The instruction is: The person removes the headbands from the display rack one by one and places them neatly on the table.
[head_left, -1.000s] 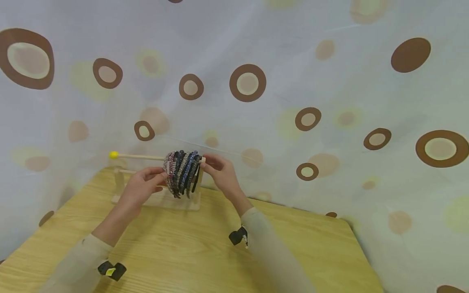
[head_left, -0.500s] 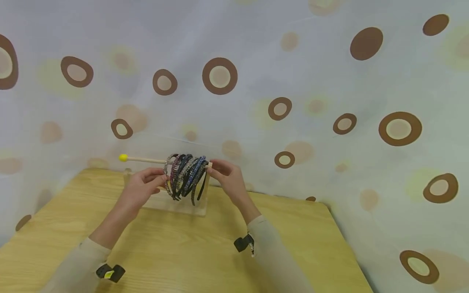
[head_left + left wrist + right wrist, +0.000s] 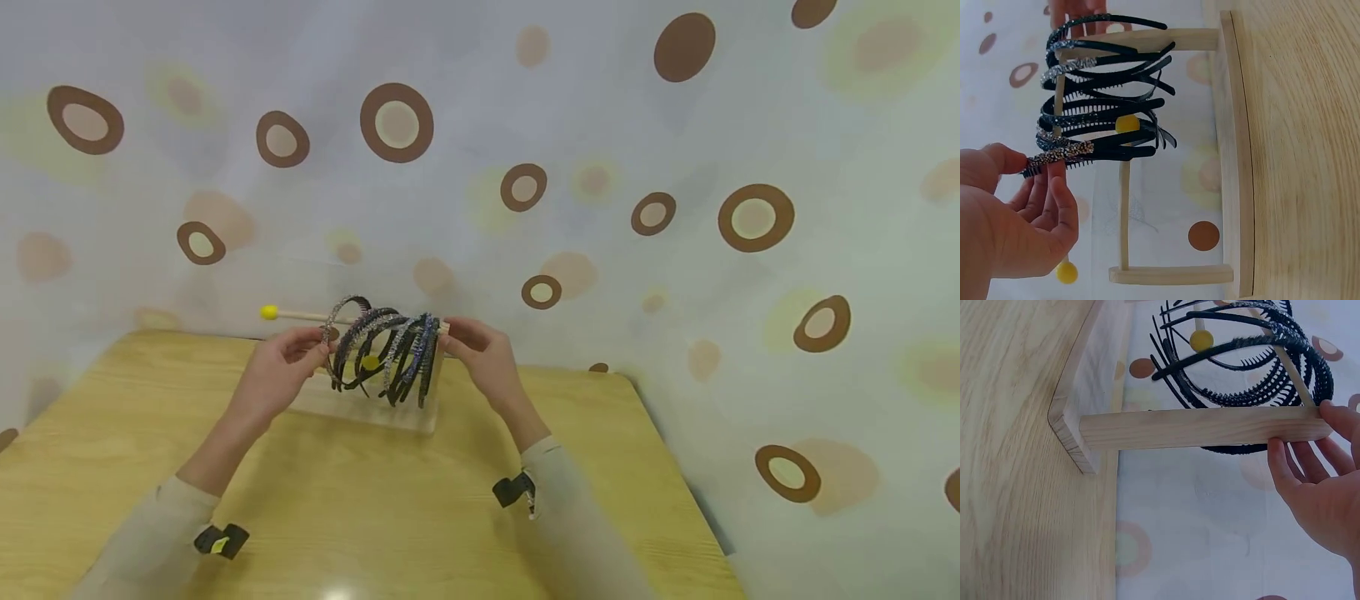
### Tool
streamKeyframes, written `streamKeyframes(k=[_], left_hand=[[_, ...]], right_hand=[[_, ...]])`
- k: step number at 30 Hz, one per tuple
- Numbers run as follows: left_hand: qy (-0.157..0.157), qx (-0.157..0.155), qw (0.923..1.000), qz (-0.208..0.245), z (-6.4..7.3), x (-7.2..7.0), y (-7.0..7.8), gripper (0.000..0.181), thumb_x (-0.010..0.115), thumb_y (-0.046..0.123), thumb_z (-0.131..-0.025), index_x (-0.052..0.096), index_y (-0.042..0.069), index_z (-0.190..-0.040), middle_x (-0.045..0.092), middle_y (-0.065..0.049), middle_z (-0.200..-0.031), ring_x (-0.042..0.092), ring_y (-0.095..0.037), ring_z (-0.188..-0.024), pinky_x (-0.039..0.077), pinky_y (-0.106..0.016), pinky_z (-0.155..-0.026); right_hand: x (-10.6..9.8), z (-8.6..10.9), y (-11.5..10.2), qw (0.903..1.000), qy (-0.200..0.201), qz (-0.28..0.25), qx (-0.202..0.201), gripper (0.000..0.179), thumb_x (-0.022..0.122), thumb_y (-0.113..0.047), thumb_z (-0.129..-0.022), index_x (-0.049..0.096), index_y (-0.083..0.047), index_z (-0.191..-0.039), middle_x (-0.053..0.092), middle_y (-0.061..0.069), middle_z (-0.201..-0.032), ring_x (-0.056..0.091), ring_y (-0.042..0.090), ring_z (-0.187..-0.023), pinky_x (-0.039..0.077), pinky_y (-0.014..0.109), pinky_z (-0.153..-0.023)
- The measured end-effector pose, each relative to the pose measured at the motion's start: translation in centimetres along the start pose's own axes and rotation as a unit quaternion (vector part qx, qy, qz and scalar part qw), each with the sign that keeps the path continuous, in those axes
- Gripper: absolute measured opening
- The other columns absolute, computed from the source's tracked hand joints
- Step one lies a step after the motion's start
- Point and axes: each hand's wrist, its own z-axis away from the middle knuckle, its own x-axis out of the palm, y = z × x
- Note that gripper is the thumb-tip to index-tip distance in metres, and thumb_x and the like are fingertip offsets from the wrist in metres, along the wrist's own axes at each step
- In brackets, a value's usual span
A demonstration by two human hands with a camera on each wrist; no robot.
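Observation:
A wooden headband stand (image 3: 360, 412) stands at the back of the table, bearing several dark, glittery headbands (image 3: 408, 358) strung along its upper rod. My left hand (image 3: 273, 371) pinches the leftmost headband (image 3: 1075, 151), silver and sparkling, between thumb and fingers. My right hand (image 3: 483, 354) grips the top of the stand's right post (image 3: 1179, 430), thumb on one side and fingers on the other. The headbands hang spread apart, with their open ends downward. A yellow ball (image 3: 268, 312) caps the upper rod at its left end; a second yellow ball (image 3: 1127, 124) ends a lower rod.
The stand's base rests on a wood-grain table (image 3: 390, 508). Close behind it rises a pale wall covering (image 3: 450, 125) with brown and beige rings. A black wrist camera (image 3: 221, 542) is worn on the left sleeve, another (image 3: 513, 490) on the right.
My left hand has drawn the leftmost headband left along the rod, and the bunched headbands have fanned out. My right hand stays on the post. The head view has turned right.

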Motion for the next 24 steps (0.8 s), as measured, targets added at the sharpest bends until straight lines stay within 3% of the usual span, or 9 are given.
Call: streamKeyframes(k=[5,14,19,24], left_hand=[[0.010,0.028,0.9990,-0.032,-0.1,0.4,-0.2,0.044,0.056,0.029,-0.107,0.058,-0.002,-0.138,0.068,-0.016,-0.121,0.064,-0.033,-0.111,0.051,-0.050,-0.092],[0.032,0.039,0.9964,-0.068,-0.1,0.5,-1.0,0.042,0.058,0.027,-0.105,0.060,-0.002,-0.135,0.069,-0.019,-0.119,0.065,-0.038,-0.108,0.054,-0.053,-0.087],[0.050,0.045,0.9943,-0.083,-0.1,0.4,-1.1,0.038,0.059,0.023,-0.104,0.061,-0.004,-0.132,0.069,-0.021,-0.115,0.067,-0.037,-0.104,0.056,-0.046,-0.081],[0.067,0.057,0.9917,-0.094,-0.2,-0.2,-1.3,0.034,0.058,0.018,-0.103,0.062,-0.005,-0.127,0.070,-0.019,-0.110,0.069,-0.033,-0.098,0.055,-0.028,-0.074]], right_hand=[[-1.0,0.3,0.2,1.0000,0.002,-0.004,-0.006,0.040,0.078,-0.030,-0.094,0.071,-0.014,-0.129,0.072,0.003,-0.117,0.066,0.020,-0.108,0.052,0.041,-0.095],[-2.3,1.6,0.4,0.9995,0.017,-0.025,-0.006,0.037,0.079,-0.027,-0.093,0.072,-0.012,-0.126,0.073,0.006,-0.113,0.068,0.023,-0.106,0.052,0.041,-0.095],[-2.7,1.8,0.6,0.9990,0.027,-0.030,-0.017,0.036,0.078,-0.024,-0.093,0.073,-0.009,-0.126,0.073,0.007,-0.113,0.068,0.024,-0.105,0.053,0.038,-0.094],[-2.6,1.9,0.6,0.9989,0.032,-0.029,-0.017,0.034,0.078,-0.024,-0.093,0.073,-0.011,-0.125,0.072,0.006,-0.115,0.067,0.024,-0.106,0.053,0.038,-0.094]])
